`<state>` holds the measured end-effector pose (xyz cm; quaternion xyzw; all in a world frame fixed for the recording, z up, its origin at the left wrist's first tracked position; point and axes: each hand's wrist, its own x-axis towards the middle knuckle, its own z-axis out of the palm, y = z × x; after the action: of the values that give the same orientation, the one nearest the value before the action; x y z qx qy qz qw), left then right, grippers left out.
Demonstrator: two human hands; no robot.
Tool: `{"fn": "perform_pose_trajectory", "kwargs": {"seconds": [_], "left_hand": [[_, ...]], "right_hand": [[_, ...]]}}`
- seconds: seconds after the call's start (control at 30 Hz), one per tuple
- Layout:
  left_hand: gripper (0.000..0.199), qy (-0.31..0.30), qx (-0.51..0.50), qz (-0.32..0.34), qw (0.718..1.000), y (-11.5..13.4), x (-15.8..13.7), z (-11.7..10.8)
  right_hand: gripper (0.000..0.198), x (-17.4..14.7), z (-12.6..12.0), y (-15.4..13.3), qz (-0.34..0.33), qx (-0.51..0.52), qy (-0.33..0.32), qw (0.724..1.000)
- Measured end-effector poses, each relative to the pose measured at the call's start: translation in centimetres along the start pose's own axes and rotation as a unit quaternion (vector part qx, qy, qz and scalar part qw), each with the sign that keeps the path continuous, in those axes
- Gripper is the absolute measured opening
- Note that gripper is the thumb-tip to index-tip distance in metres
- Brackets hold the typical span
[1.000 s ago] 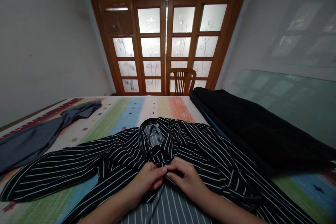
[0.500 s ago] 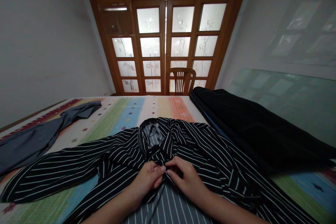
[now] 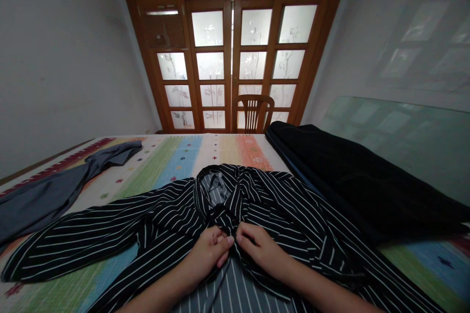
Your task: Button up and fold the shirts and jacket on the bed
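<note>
We're at a cloth-covered surface, both hands on a black pin-striped shirt [image 3: 271, 212] spread front-up, collar away from us, mid-frame on the multicol. striped cover [image 3: 161, 161]. Our L hand [image 3: 210, 248] is curled nearly closed, thumb over bent fingers, pinching the front opening just below the collar; our R hand [image 3: 260, 249], a narrow gap away, grips the facing edge betw. thumb & bent forefinger. Can't tell if there's a button under the fingertips.

Handling, our judgement: light, soft, limp fabric, prob. a bit slippery, not fragile; it'd sag & crease if lifted by one pt. Best hold is the doubled front edges or the collar, which look firmer than the body.

Looks: black w/ thin white stripes, grayish striped inside showing at the neck & thru the open lower front. Collar stands in a rounded loop; one sleeve reaches out flat to our L, the R side lies in looser folds.

Also in shot: a gray garment [image 3: 60, 193] far L, dark folded clothes [image 3: 352, 171] close by the shirt's R side, & a wooden chair [image 3: 253, 99] in the bkgd before glazed doors [image 3: 237, 34].
</note>
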<state>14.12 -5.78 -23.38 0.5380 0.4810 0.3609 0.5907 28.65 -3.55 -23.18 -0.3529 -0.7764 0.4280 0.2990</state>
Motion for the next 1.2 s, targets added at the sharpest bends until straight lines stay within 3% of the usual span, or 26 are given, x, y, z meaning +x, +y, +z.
{"fn": "perform_pose_trajectory", "kwargs": {"seconds": [0.37,0.53,0.7,1.03,1.13,1.2], "left_hand": [[0.04,-0.016,-0.003,-0.003,1.0,-0.3,0.2,-0.3],[0.037,-0.028,0.0,0.004,1.0,0.3,0.2,-0.1],[0.036,0.004,0.032,0.004,0.999,0.7,0.0,-0.1],[0.046,0.071,-0.028,-0.02,0.997,0.3,0.7,-0.5],[0.043,0.098,-0.022,-0.012,0.995,0.8,0.8,-1.0],[0.04,0.115,-0.019,-0.006,0.993,1.2,0.9,-1.4]], "right_hand": [[0.017,0.3,-0.2,0.3,0.098,0.196,-0.056,0.974],[0.014,0.3,-0.3,0.2,0.115,0.231,-0.064,0.964],[0.015,0.1,-0.2,0.0,0.101,0.218,-0.074,0.968],[0.027,0.1,-0.1,0.1,0.032,-0.015,-0.004,0.999],[0.025,-0.3,-0.6,-1.2,0.023,-0.153,-0.008,0.988],[0.017,-0.6,-0.9,-2.0,-0.014,-0.266,-0.019,0.964]]}}
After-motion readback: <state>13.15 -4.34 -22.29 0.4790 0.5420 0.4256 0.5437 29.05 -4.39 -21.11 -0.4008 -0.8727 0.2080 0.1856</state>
